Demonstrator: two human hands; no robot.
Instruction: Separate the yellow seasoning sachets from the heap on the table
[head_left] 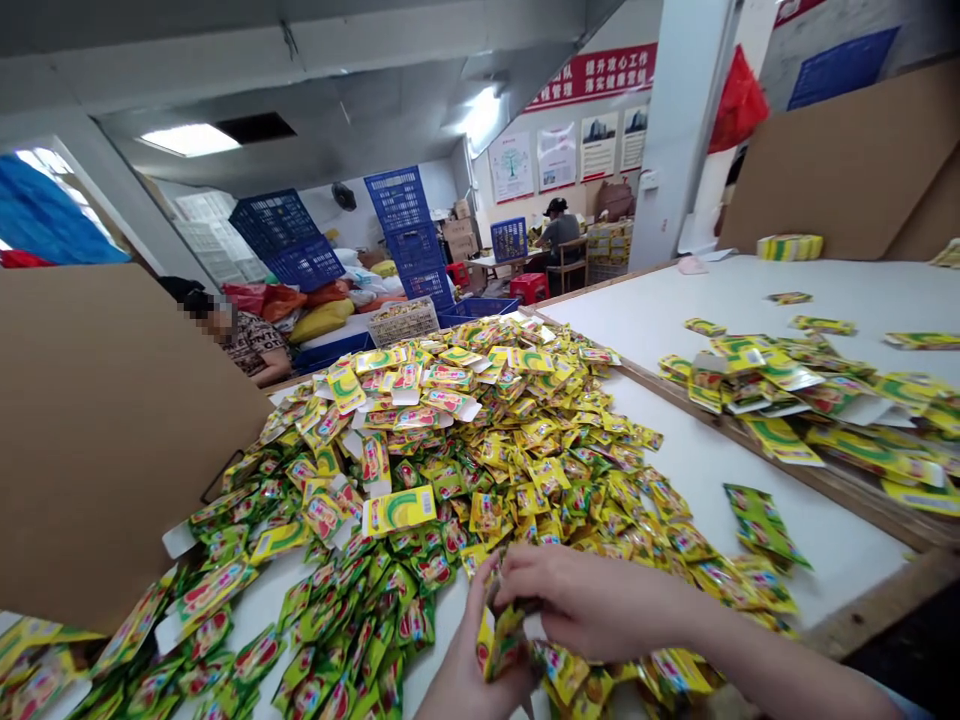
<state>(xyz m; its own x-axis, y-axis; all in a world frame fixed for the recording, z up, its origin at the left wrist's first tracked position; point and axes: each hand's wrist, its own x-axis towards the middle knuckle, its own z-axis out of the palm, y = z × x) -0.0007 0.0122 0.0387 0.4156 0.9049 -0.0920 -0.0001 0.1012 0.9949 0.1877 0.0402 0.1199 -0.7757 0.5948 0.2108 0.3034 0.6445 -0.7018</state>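
In the head view, my left hand [463,675] is closed around a small yellow carton [487,640] at the front edge of the pile. The fingers of my right hand [581,600] are pinched together at the carton's top, over something dark and shiny, probably a sachet; the fingers partly hide it. Green sachets [337,635] lie to the left of my hands. Yellow sachets [622,500] spread behind and to the right. A flattened yellow carton [399,510] rests on the pile just beyond my hands, with several more open cartons [450,378] heaped higher up.
A wooden strip [697,410] divides the white tabletop [675,455]. Beyond it lies another heap of cartons [795,375]. Cardboard panels stand left [112,430] and right [840,160]. A person [259,345] sits behind the left panel; another [562,235] sits farther back near blue crates [409,235].
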